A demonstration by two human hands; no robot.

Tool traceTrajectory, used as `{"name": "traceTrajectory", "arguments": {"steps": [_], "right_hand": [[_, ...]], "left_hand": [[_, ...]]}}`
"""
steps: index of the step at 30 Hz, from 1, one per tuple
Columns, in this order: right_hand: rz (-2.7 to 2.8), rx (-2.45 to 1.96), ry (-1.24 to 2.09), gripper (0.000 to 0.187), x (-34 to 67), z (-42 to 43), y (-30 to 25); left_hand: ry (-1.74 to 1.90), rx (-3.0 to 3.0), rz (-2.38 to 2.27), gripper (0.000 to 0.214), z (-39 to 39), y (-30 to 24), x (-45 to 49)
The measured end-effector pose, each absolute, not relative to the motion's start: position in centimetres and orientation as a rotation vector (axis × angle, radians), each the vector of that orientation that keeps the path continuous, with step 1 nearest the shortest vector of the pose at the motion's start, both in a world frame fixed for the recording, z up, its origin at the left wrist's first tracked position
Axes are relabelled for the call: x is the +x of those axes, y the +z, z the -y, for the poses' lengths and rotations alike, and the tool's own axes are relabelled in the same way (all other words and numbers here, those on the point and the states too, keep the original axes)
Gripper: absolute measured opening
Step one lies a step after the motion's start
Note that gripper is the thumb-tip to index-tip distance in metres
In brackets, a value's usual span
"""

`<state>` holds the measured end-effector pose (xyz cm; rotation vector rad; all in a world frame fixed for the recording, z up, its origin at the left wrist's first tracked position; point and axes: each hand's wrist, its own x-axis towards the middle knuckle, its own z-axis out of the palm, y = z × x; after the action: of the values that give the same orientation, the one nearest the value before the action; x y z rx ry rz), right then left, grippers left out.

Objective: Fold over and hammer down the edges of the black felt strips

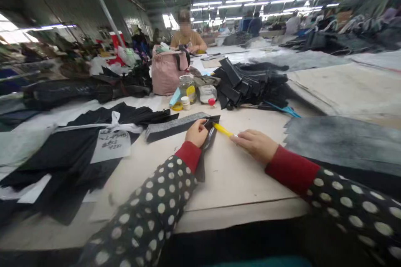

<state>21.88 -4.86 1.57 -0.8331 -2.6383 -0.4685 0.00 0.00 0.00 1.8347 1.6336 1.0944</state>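
My left hand (196, 132) is closed, with its fingers pinching the upper end of a narrow dark fabric strip (200, 170) that runs down beside my wrist. In my right hand (257, 144) is a slim tool with a yellow handle (223, 129). Its far tip meets the fabric by my left fingers; what kind of tip it has is too small to tell. Just beyond my left hand lies a black piece with a grey band (175, 127), flat on the pale table (238, 175).
Tied black cloth pieces with a handwritten paper tag (111, 146) lie left. Ahead stand a glass jar (187, 87), a small white bottle (185, 103) and a pink bag (166, 71). Black pieces (247, 83) are heaped behind; grey fabric (341, 142) lies right. A person (188, 39) sits opposite.
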Motion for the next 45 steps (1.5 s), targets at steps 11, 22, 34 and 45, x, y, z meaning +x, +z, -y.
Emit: {"name": "traceTrajectory", "arguments": {"steps": [11, 22, 34, 45], "right_hand": [[2.144, -1.0, 0.047, 0.029, 23.9, 9.1, 5.3], [1.297, -1.059, 0.925, 0.04, 22.5, 13.0, 7.2], [1.049, -1.113, 1.33, 0.041, 19.0, 10.7, 2.6], [1.29, -0.985, 1.01, 0.041, 21.9, 9.7, 8.7]], "left_hand": [[1.274, 1.578, -1.471, 0.036, 0.1, 0.5, 0.0], [1.595, 0.816, -1.031, 0.04, 5.1, 2.0, 1.2], [1.175, 1.445, -1.332, 0.029, 11.8, 4.6, -4.6], [0.72, 1.484, -1.497, 0.047, 3.9, 2.7, -9.5]]}}
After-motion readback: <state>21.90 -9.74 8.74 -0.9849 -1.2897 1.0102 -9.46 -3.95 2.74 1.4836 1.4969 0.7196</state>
